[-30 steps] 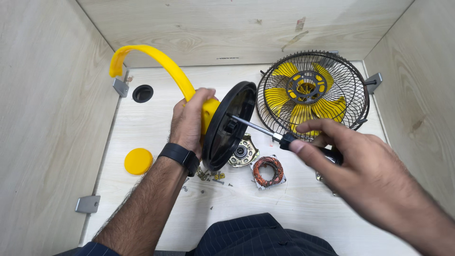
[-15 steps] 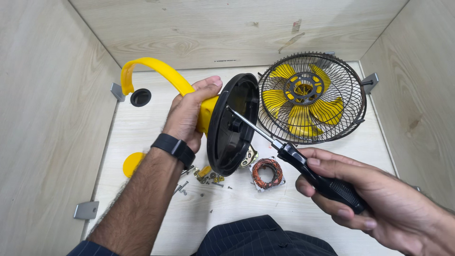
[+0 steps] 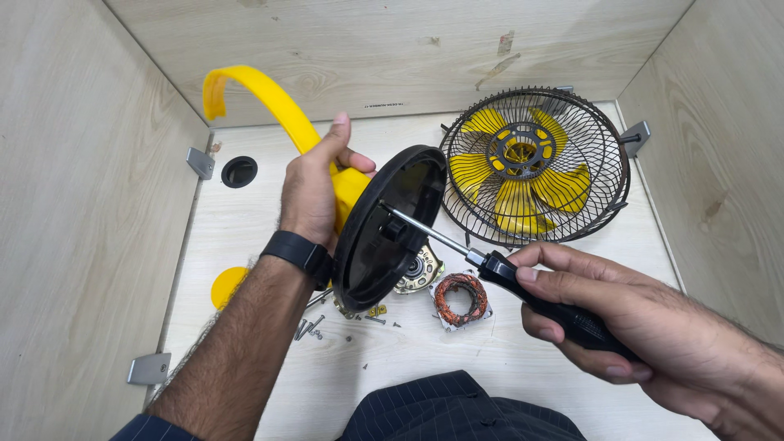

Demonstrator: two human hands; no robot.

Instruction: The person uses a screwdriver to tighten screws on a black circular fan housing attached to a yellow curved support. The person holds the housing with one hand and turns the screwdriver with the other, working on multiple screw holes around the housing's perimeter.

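Note:
My left hand (image 3: 314, 188), with a black band on its wrist, grips the yellow fan body with its curved yellow bracket (image 3: 269, 102) and holds it tilted above the white tabletop. A round black rear cover (image 3: 384, 233) is fixed to that body and faces right. My right hand (image 3: 621, 314) is closed around the black handle of a screwdriver (image 3: 506, 269). The metal shaft runs up and left, and its tip sits inside the black cover.
A black wire guard with yellow blades (image 3: 535, 167) lies at the back right. A copper-wound stator (image 3: 461, 296), a metal motor part (image 3: 420, 273), loose screws (image 3: 310, 327) and a yellow disc (image 3: 227, 286) lie on the tabletop (image 3: 245, 229). Wooden walls enclose three sides.
My right hand has shifted its grip down to the screwdriver handle and drawn back toward me. My left hand has tilted and raised the fan body slightly.

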